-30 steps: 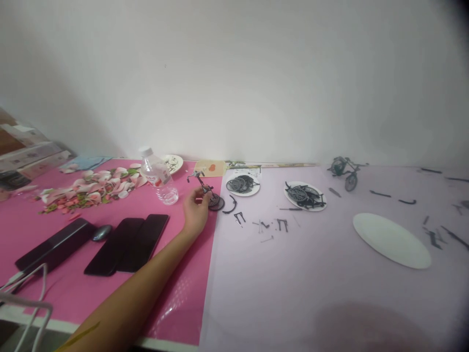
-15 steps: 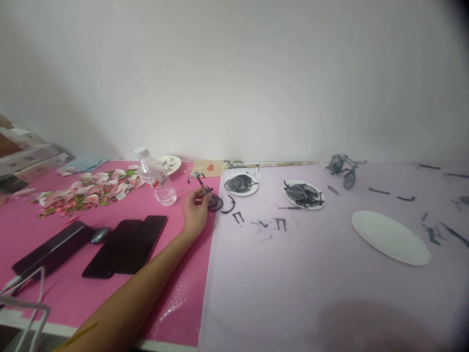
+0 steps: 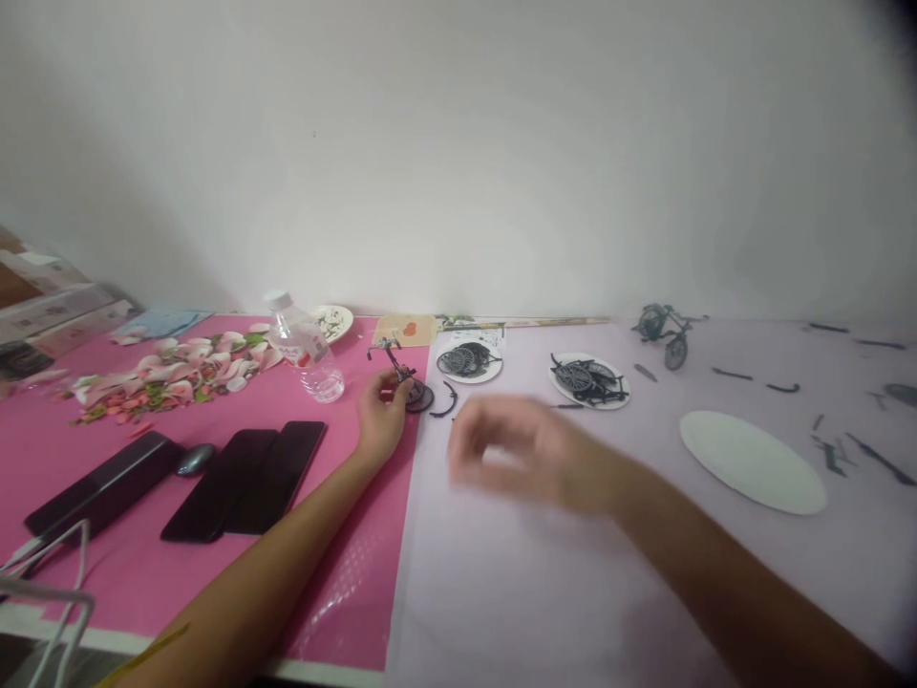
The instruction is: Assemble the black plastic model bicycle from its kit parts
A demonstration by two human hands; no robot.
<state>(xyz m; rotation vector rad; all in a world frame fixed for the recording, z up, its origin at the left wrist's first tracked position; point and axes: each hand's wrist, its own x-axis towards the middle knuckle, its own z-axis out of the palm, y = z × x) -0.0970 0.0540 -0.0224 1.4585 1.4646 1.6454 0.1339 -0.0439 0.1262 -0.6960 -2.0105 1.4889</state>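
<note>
My left hand [image 3: 383, 409] is closed around a partly built black model bicycle [image 3: 410, 380] on the pink surface. Its handlebar sticks up above my fingers, and a spoked wheel shows beside my thumb. Just right of it lies a curved black strip [image 3: 445, 401], resembling a mudguard. My right hand [image 3: 512, 444], blurred by motion, hangs over the pale cloth with its fingers curled. Whether anything is between its fingertips is unclear. A white plate with black wheels [image 3: 469, 362] stands behind it, and another plate with wheels and frame parts [image 3: 591, 380] lies to its right.
At the right lie a bare white plate [image 3: 752, 462] and several loose black parts [image 3: 831, 454]. An assembled model bicycle [image 3: 666, 330] stands near the wall. On the left are a water bottle [image 3: 308, 349], artificial petals [image 3: 193, 368], two phones [image 3: 276, 478], a mouse [image 3: 195, 461] and a black box [image 3: 104, 484].
My right hand has come in from the right and covers the small parts on the pale cloth. My left hand keeps its hold on the model bicycle.
</note>
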